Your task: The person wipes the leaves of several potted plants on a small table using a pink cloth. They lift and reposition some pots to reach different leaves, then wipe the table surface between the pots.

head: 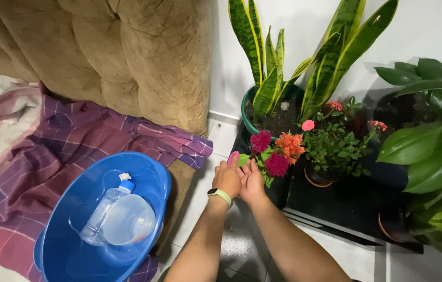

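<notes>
My left hand point(226, 180), with a green band on its wrist, is closed around a small pink object point(233, 156) whose tip shows above the fingers. My right hand point(252, 181) lies against it with its fingers stretched out, their tips at the green leaves of a small plant with magenta and orange flowers point(278, 151). Both hands hover over the white tiled floor, just left of the potted plants.
A blue plastic basin point(69, 230) at lower left holds a clear bottle point(103, 214) and a round clear lid. A plaid purple cloth point(74, 141) lies below a brown tufted sofa point(127, 52). A snake plant's green pot point(247, 112), a small rose bush point(336, 143) and broad-leaved plants point(430, 151) crowd the right.
</notes>
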